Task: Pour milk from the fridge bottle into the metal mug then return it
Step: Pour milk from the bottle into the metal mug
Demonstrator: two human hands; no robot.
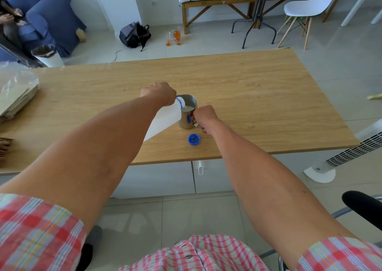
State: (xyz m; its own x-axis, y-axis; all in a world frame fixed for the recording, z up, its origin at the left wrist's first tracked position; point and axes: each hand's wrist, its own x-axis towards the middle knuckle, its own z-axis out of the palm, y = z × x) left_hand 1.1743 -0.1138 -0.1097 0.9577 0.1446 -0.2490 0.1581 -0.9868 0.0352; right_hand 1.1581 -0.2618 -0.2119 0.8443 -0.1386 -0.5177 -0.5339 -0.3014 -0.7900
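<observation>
A white plastic milk bottle [163,118] is tilted with its blue-ringed mouth over the rim of the metal mug [187,113]. Milk runs from the mouth into the mug, which holds white milk inside. My left hand [160,93] grips the bottle near its top from above. My right hand [203,116] holds the mug's handle on its right side. The mug stands upright on the wooden table [258,97]. The bottle's blue cap [193,139] lies upside down on the table just in front of the mug.
A stack of cardboard in clear plastic [16,93] sits at the table's left end. A white fan heater [343,155] stands on the floor to the right. Beyond the table are a backpack [134,34], glasses of orange drink [174,37], a white chair [306,8] and a bin [47,55].
</observation>
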